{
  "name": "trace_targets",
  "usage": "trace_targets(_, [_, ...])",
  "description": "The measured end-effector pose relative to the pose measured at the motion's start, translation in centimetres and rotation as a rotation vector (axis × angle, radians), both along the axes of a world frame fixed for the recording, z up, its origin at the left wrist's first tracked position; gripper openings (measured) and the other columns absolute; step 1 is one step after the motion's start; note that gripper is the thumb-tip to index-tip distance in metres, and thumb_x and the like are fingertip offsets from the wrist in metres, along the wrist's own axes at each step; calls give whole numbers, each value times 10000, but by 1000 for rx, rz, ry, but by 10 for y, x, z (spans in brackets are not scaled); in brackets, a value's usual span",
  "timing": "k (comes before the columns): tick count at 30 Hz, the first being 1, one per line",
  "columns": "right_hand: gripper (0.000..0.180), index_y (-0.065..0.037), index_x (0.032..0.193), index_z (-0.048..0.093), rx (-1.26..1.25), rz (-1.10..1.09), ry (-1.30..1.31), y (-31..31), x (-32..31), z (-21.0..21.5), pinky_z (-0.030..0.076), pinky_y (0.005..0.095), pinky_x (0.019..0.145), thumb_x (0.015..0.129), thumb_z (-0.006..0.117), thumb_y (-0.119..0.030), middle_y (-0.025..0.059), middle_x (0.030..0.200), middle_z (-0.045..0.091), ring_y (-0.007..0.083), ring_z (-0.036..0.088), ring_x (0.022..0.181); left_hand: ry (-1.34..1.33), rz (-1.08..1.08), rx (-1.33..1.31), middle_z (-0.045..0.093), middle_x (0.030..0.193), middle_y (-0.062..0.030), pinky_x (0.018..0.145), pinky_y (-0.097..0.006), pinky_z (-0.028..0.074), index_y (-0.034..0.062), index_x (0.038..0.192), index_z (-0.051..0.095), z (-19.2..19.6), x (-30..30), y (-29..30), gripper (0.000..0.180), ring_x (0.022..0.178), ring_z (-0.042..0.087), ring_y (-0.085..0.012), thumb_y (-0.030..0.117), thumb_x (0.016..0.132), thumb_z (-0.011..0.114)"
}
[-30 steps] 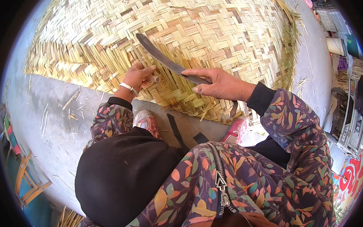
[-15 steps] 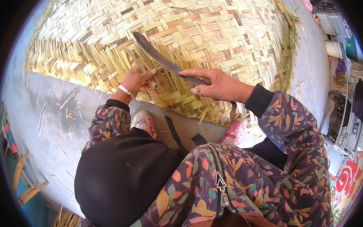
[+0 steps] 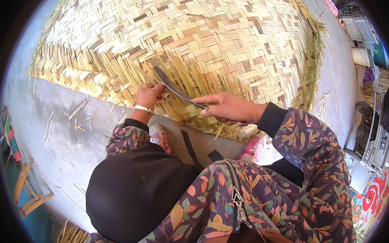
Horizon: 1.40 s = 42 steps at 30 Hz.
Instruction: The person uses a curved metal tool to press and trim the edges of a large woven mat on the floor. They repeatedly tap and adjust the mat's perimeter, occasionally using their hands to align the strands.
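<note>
A large woven mat (image 3: 208,39) of pale, split plant strips lies before me, with loose strip ends along its near edge. My right hand (image 3: 232,108) is closed round the near end of a curved, dark-bladed knife (image 3: 172,85), index finger stretched along it. The blade slants up and left over the strip ends, its tip just beyond my left hand. My left hand (image 3: 149,97), wearing a silver bracelet (image 3: 143,108), pinches at a strip (image 3: 145,74) on the mat's near edge. Its fingertips partly hide the grip.
My pink-patterned shoes (image 3: 252,148) stand at the mat's near edge, with dark flat straps (image 3: 190,146) between them. Strip scraps (image 3: 79,109) litter the grey floor at left. A wooden frame (image 3: 31,193) stands far left, above a bundle of stalks (image 3: 71,238). A vehicle (image 3: 377,132) is at right.
The knife has drawn back toward me, its tip coming down closer to my left hand, and its blade now looks narrower. My left hand has shifted slightly along the mat's edge.
</note>
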State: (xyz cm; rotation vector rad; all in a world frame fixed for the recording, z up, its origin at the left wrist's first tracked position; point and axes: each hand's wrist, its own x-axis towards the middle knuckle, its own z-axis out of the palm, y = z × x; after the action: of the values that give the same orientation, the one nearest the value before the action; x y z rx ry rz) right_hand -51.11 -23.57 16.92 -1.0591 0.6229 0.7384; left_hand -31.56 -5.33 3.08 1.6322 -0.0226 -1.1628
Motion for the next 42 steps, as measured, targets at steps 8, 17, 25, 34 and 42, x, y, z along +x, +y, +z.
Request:
trace_targets(8, [550,-15,1298,558,-737,509,-249,-1,20,-3,476,403,905,850,578,-334,246,1110,648,357,631,1032,237,148,-227,622,730,6,473,-206,458,71,842,623,7,0,9,131,613,625,-99,165,890,700])
trace_targets(17, [540,-35,1304,558,-743,431,-260,15,30,8,485,400,890,849,559,-326,250,1088,651,364,635,1004,164,53,-194,626,731,-27,527,-228,498,22,906,663,15,20,6,232,638,645,-122,253,905,692])
trace_targets(25, [503,-69,1275,575,-820,505,-244,17,23,3,498,456,833,850,540,-336,229,988,670,379,641,944,115,-27,-155,670,797,-58,578,-239,538,5,942,674,21,27,10,278,685,674,-139,278,895,702])
trace_targets(34, [495,-131,1321,508,-1079,445,-259,48,30,-37,501,490,708,859,528,-309,187,830,677,367,658,791,284,30,-81,622,690,-10,447,-237,481,55,864,625,18,30,-6,216,541,625,-109,248,882,720])
trace_targets(42, [525,-144,1336,502,-1143,464,-261,51,42,-54,507,482,652,829,526,-280,168,781,680,351,660,732,540,32,115,480,572,60,393,-229,423,119,770,583,40,22,-5,190,403,443,-65,193,876,723])
